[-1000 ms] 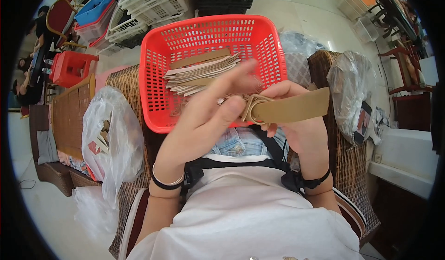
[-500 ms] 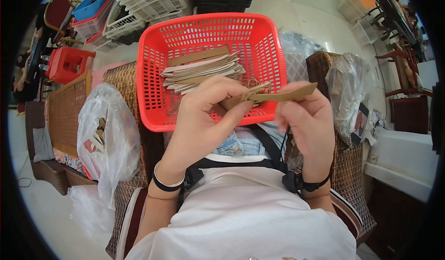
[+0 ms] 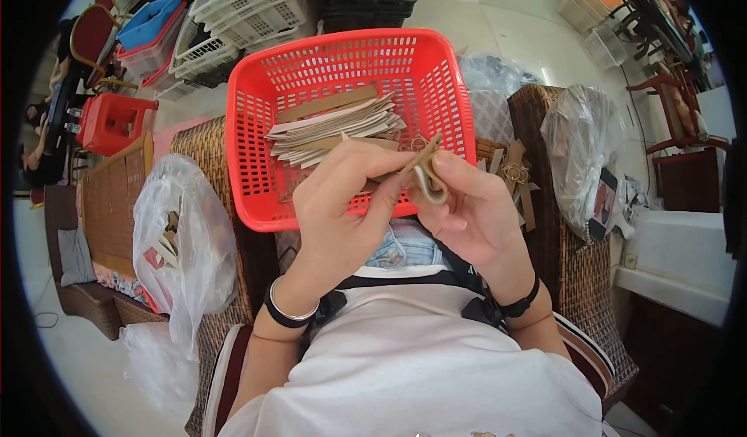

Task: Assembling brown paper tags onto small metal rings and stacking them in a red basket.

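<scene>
Over the near rim of a red perforated plastic basket (image 3: 350,38), both my hands work on a tan strip (image 3: 429,186) that is pale on its inner face. My left hand (image 3: 336,192) is closed, pinching one part of the strip between thumb and index finger. With its fingers also closed, my right hand (image 3: 484,217) holds the strip folded into a loop. Part of the strip is hidden behind my fingers. Inside the basket lies a stack of similar flat strips (image 3: 334,133), brown and cream. A few thin brown loops show beside my fingers.
A clear plastic bag (image 3: 187,238) with strips inside hangs at my left; another clear bag (image 3: 580,157) lies at right. Tan strips with a coiled tie (image 3: 513,171) rest right of the basket. Beyond stand stacked white crates (image 3: 249,17) and a red stool (image 3: 117,122).
The strip, earlier stretched out to the right, is now bent into a loop. My right hand has moved left and closer to my left hand, uncovering the tied strips at right.
</scene>
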A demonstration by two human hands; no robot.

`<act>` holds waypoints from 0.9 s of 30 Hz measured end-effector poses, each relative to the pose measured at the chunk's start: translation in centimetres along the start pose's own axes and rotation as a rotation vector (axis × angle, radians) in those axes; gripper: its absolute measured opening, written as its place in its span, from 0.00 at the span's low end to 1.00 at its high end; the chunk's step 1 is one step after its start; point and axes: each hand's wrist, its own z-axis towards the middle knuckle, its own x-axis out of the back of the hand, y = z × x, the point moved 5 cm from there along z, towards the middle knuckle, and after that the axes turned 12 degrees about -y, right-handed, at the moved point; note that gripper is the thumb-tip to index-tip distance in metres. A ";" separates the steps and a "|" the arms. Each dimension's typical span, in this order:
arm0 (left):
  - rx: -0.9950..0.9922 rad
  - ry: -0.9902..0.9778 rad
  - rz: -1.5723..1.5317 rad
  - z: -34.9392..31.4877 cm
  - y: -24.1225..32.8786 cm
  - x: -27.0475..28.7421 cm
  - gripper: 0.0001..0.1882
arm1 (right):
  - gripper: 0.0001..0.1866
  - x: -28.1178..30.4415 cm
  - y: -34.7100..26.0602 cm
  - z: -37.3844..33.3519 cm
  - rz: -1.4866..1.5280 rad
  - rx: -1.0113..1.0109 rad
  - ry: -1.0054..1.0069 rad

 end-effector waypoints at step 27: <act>0.055 -0.427 -0.185 0.3 0.6 -1.4 0.08 | 0.13 0.6 -3.0 -2.0 -0.656 0.181 -0.200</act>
